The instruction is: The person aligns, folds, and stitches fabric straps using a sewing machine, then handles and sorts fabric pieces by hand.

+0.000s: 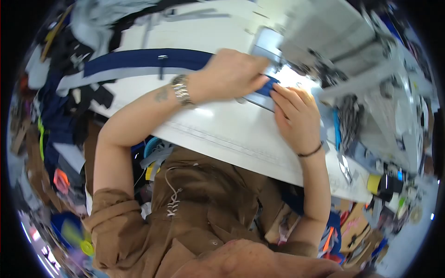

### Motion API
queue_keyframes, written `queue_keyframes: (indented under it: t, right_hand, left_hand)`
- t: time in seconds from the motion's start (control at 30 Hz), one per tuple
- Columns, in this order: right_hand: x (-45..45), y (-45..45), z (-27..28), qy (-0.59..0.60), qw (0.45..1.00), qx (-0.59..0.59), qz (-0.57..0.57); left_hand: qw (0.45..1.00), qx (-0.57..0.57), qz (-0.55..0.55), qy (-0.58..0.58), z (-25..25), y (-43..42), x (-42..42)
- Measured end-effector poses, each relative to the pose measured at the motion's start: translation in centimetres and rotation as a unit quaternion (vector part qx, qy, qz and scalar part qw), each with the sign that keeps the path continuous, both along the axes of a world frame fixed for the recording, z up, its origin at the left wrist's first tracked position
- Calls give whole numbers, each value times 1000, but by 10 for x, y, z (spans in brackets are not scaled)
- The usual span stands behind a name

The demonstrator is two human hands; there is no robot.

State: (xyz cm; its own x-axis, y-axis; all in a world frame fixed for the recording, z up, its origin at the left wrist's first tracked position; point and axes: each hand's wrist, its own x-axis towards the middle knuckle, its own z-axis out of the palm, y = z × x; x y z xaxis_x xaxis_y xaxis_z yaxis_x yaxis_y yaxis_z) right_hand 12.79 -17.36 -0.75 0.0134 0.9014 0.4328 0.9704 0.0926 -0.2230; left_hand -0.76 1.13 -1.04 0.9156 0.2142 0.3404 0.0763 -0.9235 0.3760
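A long navy fabric strip (pixel 139 61) with a pale grey edge lies across the white sewing table (pixel 218 129). My left hand (pixel 229 74), with a metal watch on its wrist, is closed on the strip near the sewing machine (pixel 352 51). Under the bright machine light, my right hand (pixel 299 111) pinches the end of the same fabric, its fingertips close to my left thumb. The needle area is washed out by glare and partly hidden behind my fingers.
Snips (pixel 344 169) rest on the table's right side, near a yellow and black object (pixel 384 184). Dark and grey cloth pieces (pixel 88 51) are heaped at the left. Grey strips (pixel 194 16) lie at the back. The table's front edge runs just before my body.
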Motion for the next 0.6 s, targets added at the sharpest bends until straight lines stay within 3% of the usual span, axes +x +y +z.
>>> queue_keyframes:
  t: [0.07,0.1,0.17,0.27,0.4,0.6]
  right_hand:
    - [-1,1,5,16,1000,11,9]
    - [-1,3,6,15,1000,13,17]
    - [-2,2,9,11,1000,7,19]
    - [-8,2,14,31,999,-18,2]
    - [-8,3,13,67,998,-8,5]
    - [-7,4,15,70,997,-8,6]
  left_hand:
    - [999,7,-7,-37,-7,0,-2]
    - [1000,20,-7,1,1,1,-7]
    - [992,105,-67,-29,2,9,-15]
    - [975,166,-83,-123,16,27,-49]
    - [991,124,21,-54,29,67,-124]
    - [962,107,249,-28,42,143,-173]
